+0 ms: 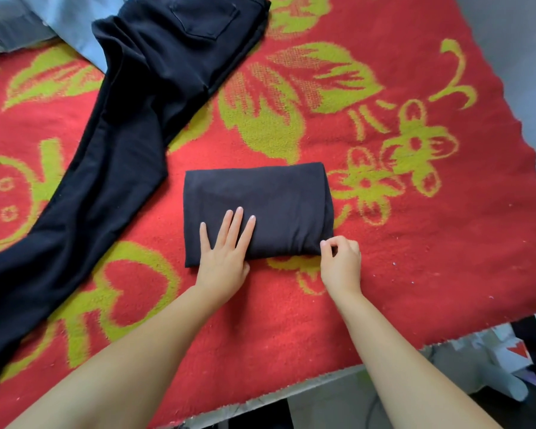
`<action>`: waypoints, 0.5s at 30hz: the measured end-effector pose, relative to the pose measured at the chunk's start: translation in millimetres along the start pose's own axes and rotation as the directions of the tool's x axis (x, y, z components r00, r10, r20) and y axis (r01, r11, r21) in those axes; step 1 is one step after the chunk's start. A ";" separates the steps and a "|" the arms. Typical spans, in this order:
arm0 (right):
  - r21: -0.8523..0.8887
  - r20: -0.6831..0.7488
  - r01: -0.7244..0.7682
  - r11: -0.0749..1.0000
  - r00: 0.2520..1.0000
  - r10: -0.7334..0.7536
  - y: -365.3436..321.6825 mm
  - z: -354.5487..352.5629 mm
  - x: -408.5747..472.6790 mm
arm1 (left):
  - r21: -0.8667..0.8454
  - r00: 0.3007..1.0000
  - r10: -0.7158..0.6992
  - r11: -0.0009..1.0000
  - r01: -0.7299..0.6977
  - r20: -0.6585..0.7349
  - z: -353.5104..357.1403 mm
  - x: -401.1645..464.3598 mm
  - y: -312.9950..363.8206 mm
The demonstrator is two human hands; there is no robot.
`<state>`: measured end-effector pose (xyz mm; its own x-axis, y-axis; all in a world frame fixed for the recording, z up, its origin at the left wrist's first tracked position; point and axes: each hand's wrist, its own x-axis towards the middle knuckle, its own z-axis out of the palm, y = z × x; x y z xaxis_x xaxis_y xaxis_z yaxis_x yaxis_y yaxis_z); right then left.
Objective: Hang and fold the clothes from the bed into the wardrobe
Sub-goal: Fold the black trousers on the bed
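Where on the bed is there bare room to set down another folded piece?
Free blanket lies right of the folded dark garment, out to the bed's right edge, and beyond it toward the black trousers. The left side is crowded by the trousers; light blue clothing fills the far left corner.

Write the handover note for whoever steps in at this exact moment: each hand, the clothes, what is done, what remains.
Left hand: flat, fingers straight, pressing on the folded dark garment.
Right hand: pinching that garment's near right corner.
Black trousers: spread unfolded across the red blanket, left of the garment.
Light blue clothing: at the far left edge.
Done: one garment folded.
Left: fold or hang the rest, then move everything to the wardrobe, which is out of view.
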<state>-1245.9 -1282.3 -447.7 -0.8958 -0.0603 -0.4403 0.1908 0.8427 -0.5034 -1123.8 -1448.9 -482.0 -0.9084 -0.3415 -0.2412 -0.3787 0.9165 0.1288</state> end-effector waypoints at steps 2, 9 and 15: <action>0.070 0.006 0.003 0.998 1.000 -0.004 0.3 -5.4 0.9 | 0.004 1.000 -0.002 1.000 0.002 -0.002 0.7 0.0 0.9; -0.005 0.002 0.000 1.000 1.000 0.000 4.0 -16.2 10.5 | 0.006 0.999 -0.013 1.000 0.012 0.040 6.2 -2.2 -1.0; -0.176 0.023 -0.126 0.976 0.991 0.132 3.7 -18.5 21.9 | 0.051 0.989 0.006 0.999 -0.014 0.150 14.5 -3.2 -8.2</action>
<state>-1272.3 -1270.6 -445.4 -0.8533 0.0386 -0.5200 0.2281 0.9244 -0.3056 -1115.2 -1452.3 -496.2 -0.8739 -0.3010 -0.3818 -0.3569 0.9304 0.0833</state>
